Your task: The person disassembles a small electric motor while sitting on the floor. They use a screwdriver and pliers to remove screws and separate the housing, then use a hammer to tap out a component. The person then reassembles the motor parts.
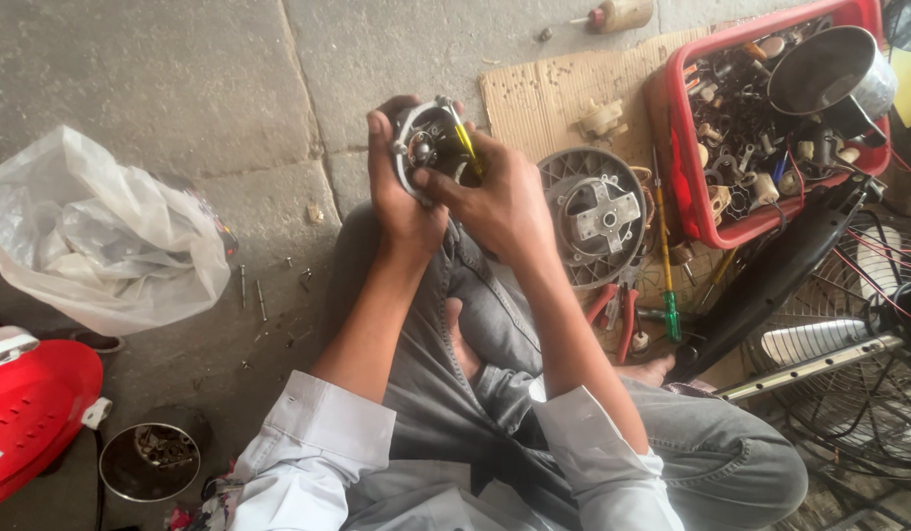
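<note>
Fingers [391,147] of the left hand [401,202] wrap a small motor [428,146] above the lap; the right hand [499,202] pinches a yellow screwdriver [466,141] into it. Housing [595,214] lies removed on the cardboard's middle; disassembly appears unfinished.

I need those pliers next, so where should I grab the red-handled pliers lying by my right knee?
Take the red-handled pliers by the two handles together, coming down from above. They lie flat on the cardboard with the handles spread toward you and clear on top; a green-handled screwdriver crowds the far side.

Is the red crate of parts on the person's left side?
No, the red crate sits on the right, beyond the right hand and the grey round housing.
</note>
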